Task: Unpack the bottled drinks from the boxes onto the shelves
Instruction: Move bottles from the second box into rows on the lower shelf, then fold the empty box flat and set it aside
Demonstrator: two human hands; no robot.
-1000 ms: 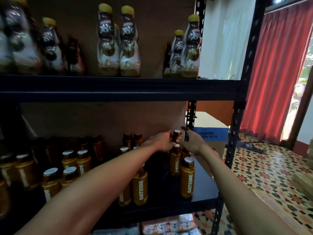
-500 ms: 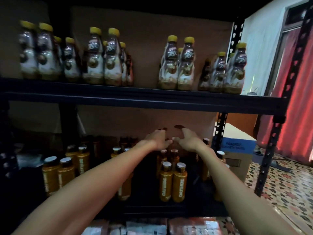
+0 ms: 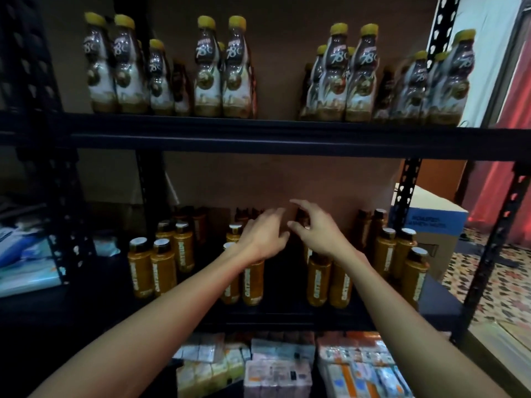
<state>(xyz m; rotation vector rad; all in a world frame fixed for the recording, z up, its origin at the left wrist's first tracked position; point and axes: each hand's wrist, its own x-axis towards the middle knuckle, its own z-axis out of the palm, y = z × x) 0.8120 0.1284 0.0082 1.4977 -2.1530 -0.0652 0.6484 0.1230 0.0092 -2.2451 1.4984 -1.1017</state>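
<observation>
Both hands drawn back slightly, left hand (image 3: 265, 237) and right hand (image 3: 314, 228) held empty with fingers spread, orange bottles (image 3: 317, 278) stood upright, caps up, labels blurred.

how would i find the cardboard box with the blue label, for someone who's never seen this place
Start at the black shelving rack and go to its right end, past the rear upright. The box sits on the patterned floor there, level with the amber bottles on the middle shelf. It is the only carton with a white top and a blue band with lettering on its side.
</observation>
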